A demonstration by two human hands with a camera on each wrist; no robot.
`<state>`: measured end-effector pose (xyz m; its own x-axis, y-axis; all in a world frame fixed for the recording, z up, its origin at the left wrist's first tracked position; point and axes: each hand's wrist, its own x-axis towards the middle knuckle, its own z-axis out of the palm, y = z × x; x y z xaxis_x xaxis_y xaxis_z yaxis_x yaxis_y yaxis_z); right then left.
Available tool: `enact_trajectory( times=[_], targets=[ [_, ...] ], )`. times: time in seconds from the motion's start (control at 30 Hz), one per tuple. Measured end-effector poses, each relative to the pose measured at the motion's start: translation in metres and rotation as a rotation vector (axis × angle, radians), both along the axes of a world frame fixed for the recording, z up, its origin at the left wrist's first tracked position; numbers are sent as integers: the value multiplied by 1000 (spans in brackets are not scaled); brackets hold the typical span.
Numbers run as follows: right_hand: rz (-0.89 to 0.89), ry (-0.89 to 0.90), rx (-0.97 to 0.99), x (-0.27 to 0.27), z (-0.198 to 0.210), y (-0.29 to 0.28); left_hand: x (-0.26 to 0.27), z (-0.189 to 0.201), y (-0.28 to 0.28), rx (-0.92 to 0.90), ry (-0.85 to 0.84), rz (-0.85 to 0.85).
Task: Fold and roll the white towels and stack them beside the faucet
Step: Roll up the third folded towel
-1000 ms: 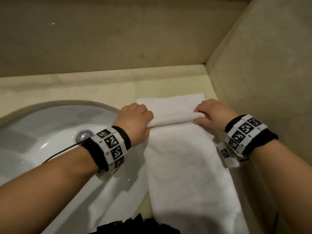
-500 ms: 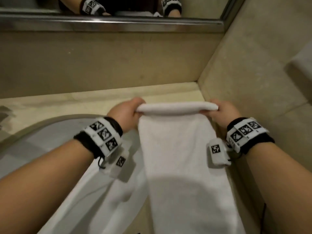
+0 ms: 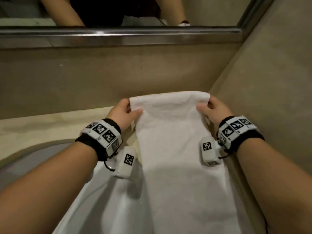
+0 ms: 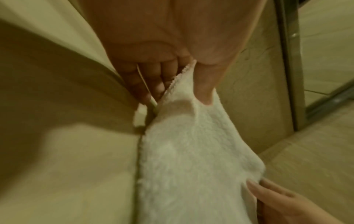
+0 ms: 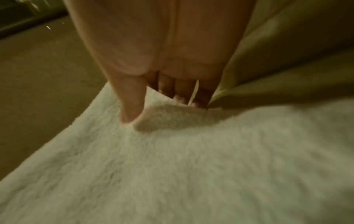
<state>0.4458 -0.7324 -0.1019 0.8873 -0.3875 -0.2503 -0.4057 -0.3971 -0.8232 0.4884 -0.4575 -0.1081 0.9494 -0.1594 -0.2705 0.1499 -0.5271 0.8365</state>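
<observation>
The white towel (image 3: 175, 149) is soft terry cloth: light, limp, with no stiffness of its own. I judge it will sag wherever it is unsupported and will not slip in a dry pinch. It is folded into a long strip that runs from my body toward the back wall, lying along the surface (image 3: 50, 125) to the right of the sink (image 3: 94, 200), close to the side wall.

Correct hold points are the two far corners, one per hand, so the leading edge stays straight and taut. That is the present hold. My left hand (image 3: 124, 114) pinches the far left corner, thumb on top and fingers curled beneath. My right hand (image 3: 213, 109) pinches the far right corner the same way. The left wrist view shows the hem caught between thumb and fingers; the right wrist view shows the thumb pressed into the pile.

Change from the earlier frames: one second ago my hands were closed over a short roll lying across the strip. Half a second ago that roll was a tight cylinder at the far end. Now no roll shows; the far end is lifted flat and spread between my hands. The mirror (image 3: 118, 12) has come into view above the wall.
</observation>
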Motion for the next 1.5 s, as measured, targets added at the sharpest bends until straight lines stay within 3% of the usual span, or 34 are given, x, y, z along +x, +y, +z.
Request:
enact_trajectory(
  times=[0.07,0.2,0.37,0.53,0.7,0.87,1.03,1.2,1.33,1.5],
  targets=[
    [49,85,41,1,-10,-2,-1,-9,1,47,18,-52],
    [92,110,-79,8,-6,-6,0,-11,-1,297,-127,-212],
    [67,-28,-84,4,7,-6,1,8,0,255,-185,-178],
    [-2,-168,-155,37,25,-8,25,32,-4,240,-313,-105],
    [49,-40,-340,51,7,-16,24,17,-14,303,-275,-105],
    [61,122,-415,39,-4,-12,16,-4,-11,226,-52,-95],
    [-143,24,23,26,-7,5,16,-1,-3,64,-36,-28],
    [-152,-130,105,33,13,10,20,25,-1,-92,-138,47],
    [-230,-302,228,47,40,15,33,50,2,-82,-199,-6],
    [-159,-152,138,41,30,18,26,36,1,56,-169,-53]
  ],
)
